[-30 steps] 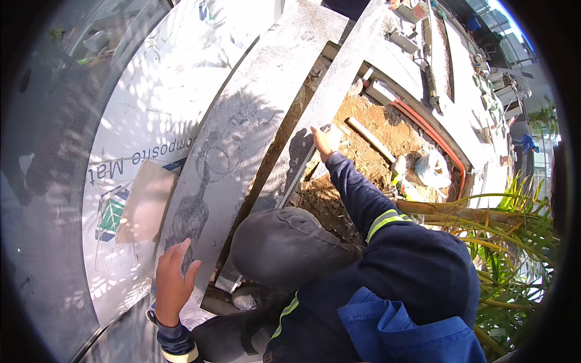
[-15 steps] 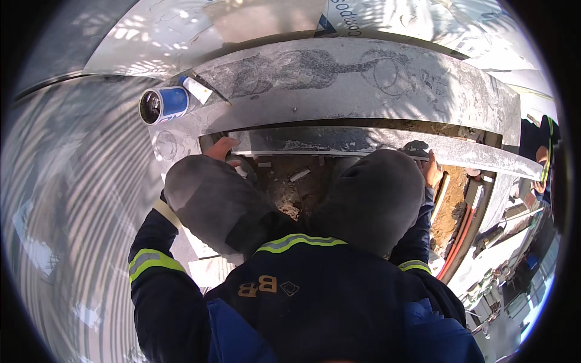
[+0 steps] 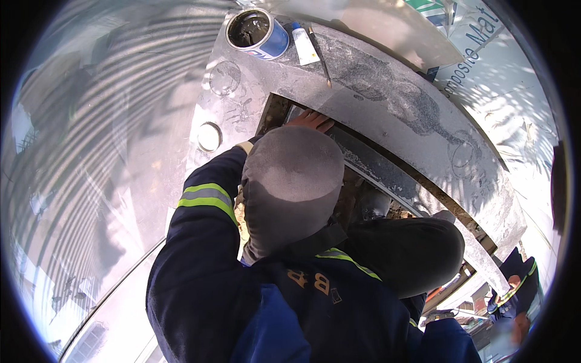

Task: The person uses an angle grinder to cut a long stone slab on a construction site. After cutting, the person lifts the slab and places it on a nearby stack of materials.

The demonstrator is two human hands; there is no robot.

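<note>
My left hand (image 3: 310, 120) lies on the left end of a long, narrow grey slab (image 3: 387, 166), its fingers stretched across toward the slab's far edge. The slab sits at the opening in a larger grey stone surface (image 3: 375, 91), with dark gaps along its sides. Its other end reaches a co-worker (image 3: 514, 281) at the right, whose hand is close to it. My right hand cannot be seen; my right knee (image 3: 405, 251) and body hide that side. My left knee (image 3: 293, 181) covers part of the opening.
A blue and white can (image 3: 275, 42) with dark contents stands at the top, beside a white tube with a blue cap (image 3: 304, 45) and a thin brush-like stick (image 3: 321, 55). A round lid (image 3: 209, 137) lies left of the opening. Printed sheeting (image 3: 478, 78) covers the upper right.
The view has turned and shifted left. My left hand has moved from gripping the slab's end to lying across it. My right hand has gone out of sight.
</note>
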